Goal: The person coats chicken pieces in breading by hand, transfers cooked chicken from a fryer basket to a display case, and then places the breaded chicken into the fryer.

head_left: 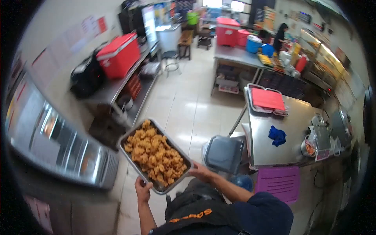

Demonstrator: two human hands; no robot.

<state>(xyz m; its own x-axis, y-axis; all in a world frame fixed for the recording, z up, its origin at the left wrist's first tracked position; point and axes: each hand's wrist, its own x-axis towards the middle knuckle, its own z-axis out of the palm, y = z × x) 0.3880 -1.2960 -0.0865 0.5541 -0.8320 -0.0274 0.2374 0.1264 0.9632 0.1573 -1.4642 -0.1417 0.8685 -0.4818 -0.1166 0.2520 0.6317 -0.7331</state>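
— How does my tray lie?
— Your metal tray [160, 189] of golden fried pieces [154, 154] is held just left of the frame's lower centre, above the tiled floor [176, 103], its long axis slanting from upper left to lower right.
— My hands?
— Your left hand [144, 189] grips the lower-left rim, forearm rising from the bottom edge; your right hand [201, 171] grips the right-hand corner, forearm angling in from lower right.
— Around me?
— A steel worktop [260, 145] at right bears a blue cloth [277, 136]; a red cooler [117, 56] stands upper left.

Food [156, 154] lies in the tray [158, 187], between cabinet [70, 145] left and table [293, 123] right.
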